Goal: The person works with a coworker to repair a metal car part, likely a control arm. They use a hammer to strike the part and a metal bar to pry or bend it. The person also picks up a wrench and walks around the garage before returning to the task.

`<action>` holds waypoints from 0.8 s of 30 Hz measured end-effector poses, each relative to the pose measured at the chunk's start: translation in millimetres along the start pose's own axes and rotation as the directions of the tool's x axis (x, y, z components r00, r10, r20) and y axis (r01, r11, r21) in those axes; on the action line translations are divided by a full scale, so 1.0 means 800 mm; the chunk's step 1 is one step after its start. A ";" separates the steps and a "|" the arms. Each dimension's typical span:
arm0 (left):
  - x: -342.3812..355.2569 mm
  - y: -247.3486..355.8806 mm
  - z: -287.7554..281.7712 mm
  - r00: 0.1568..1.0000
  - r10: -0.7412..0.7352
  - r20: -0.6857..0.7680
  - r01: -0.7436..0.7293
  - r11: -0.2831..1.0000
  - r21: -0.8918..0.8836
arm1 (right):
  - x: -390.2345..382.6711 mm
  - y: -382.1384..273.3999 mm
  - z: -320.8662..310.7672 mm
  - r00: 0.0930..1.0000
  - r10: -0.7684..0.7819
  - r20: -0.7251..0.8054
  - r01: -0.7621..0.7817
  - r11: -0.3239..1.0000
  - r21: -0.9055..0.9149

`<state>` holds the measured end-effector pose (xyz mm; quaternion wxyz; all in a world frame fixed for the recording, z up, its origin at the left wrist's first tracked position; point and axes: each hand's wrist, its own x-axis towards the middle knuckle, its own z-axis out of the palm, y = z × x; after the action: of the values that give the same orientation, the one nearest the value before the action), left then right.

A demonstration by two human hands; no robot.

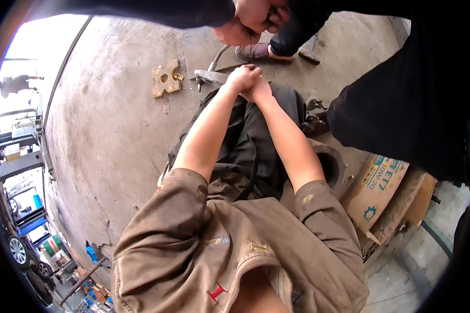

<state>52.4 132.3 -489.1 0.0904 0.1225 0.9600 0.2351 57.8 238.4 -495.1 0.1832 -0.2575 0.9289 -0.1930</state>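
My left hand (pixel 240 79) and my right hand (pixel 258 92) are clasped together above my knees, at the ends of my outstretched forearms. The left one lies over the right, its fingers folded; no tool shows in either. Just beyond them on the floor lies a grey metal arm-like part (pixel 210 76) with a stud at its end, partly hidden by my hands. Left of it sits a yellowish, notched metal block (pixel 163 79) with a round hole. Another person's hands (pixel 247 25) are close together at the top, apart from mine; what they hold, if anything, is unclear.
A co-worker's shoe (pixel 253 51) stands beyond my hands, beside a hammer-like tool (pixel 309 56). Dark clothing (pixel 391 109) looms at right. Near my right side are a round hollow metal piece (pixel 330 166) and flattened cardboard (pixel 373 195). Vehicles (pixel 18 249) stand far left.
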 end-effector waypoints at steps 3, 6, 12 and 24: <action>0.004 -0.024 0.011 0.987 0.083 -0.139 -0.092 0.994 -0.062 | 0.006 -0.008 0.002 0.984 0.139 -0.110 -0.129 0.987 0.094; 0.001 -0.019 0.011 0.994 0.008 -0.108 -0.026 0.985 -0.168 | -0.006 -0.011 0.009 0.969 0.193 -0.153 -0.179 0.978 0.103; -0.004 -0.026 0.018 0.960 0.150 -0.238 -0.157 0.988 -0.009 | -0.002 -0.016 0.010 0.959 0.199 -0.201 -0.188 0.980 0.072; -0.029 -0.032 0.017 0.971 -0.234 0.048 0.231 0.869 -0.438 | -0.011 -0.020 0.009 0.931 0.293 -0.216 -0.275 0.955 0.107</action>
<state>73.0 109.8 -510.3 0.1401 -0.0185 0.8898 0.4340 74.1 228.5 -491.7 0.1101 -0.0893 0.9634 -0.2275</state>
